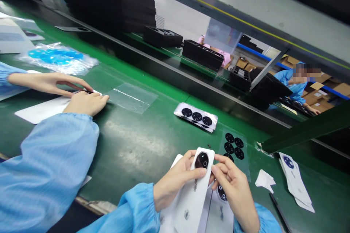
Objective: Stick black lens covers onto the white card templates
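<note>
A white phone back panel [197,189] with a dark octagonal camera piece near its top is tilted up in front of me. My left hand [177,178] grips its left edge, with the thumb lying across the face below the camera piece. At the upper right edge, the fingers of my right hand [232,184] pinch the panel beside the camera piece. Beneath my hands lie more white panels; one, a second phone back panel [221,213], shows a black camera piece partly covered by my right hand. The right fingertips behind the panel are partly hidden.
Ahead lie a stack of white strips [195,116] with black octagons and a clear sheet [247,165] of black octagons. Rightward are a crumpled white scrap [264,180], a black pen [280,213] and stacked panels [298,185]. At left, a co-worker's hands [84,102] press another panel.
</note>
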A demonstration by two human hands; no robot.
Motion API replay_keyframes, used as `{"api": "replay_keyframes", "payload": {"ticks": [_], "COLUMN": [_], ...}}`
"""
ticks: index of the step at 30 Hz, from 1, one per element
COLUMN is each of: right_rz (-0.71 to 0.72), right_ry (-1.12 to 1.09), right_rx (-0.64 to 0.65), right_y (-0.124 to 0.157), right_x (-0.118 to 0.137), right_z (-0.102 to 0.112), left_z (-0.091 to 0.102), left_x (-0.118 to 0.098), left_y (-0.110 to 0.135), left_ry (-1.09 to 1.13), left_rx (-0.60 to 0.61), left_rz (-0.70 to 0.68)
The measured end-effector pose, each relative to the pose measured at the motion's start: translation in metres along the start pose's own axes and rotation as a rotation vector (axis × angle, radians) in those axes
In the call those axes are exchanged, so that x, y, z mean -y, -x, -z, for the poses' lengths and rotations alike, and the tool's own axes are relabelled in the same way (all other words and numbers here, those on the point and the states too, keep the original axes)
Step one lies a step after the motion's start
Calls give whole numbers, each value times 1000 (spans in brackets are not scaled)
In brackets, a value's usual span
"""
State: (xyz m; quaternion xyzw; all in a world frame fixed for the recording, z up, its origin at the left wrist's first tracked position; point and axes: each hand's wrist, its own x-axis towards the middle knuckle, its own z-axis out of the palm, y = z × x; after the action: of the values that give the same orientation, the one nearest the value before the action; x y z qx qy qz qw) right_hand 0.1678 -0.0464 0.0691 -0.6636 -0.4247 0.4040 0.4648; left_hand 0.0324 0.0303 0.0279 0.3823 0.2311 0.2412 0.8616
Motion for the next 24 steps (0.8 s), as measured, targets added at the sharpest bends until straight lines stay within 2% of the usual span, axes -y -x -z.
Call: {"api": "replay_keyframes", "payload": {"ticks": [17, 24], "right_rz": [45, 39], "right_ry": [-16, -29], "right_rx": [56, 55], "right_y": [0, 2], "right_x": [-7, -8], "right_z": [4, 2], "left_z": [0, -3], "left_x": [-1, -2], "left_y": [0, 0], "left_ry": [-16, -57], "left_rx": [5, -28], "left_rz": [-32, -42]}}
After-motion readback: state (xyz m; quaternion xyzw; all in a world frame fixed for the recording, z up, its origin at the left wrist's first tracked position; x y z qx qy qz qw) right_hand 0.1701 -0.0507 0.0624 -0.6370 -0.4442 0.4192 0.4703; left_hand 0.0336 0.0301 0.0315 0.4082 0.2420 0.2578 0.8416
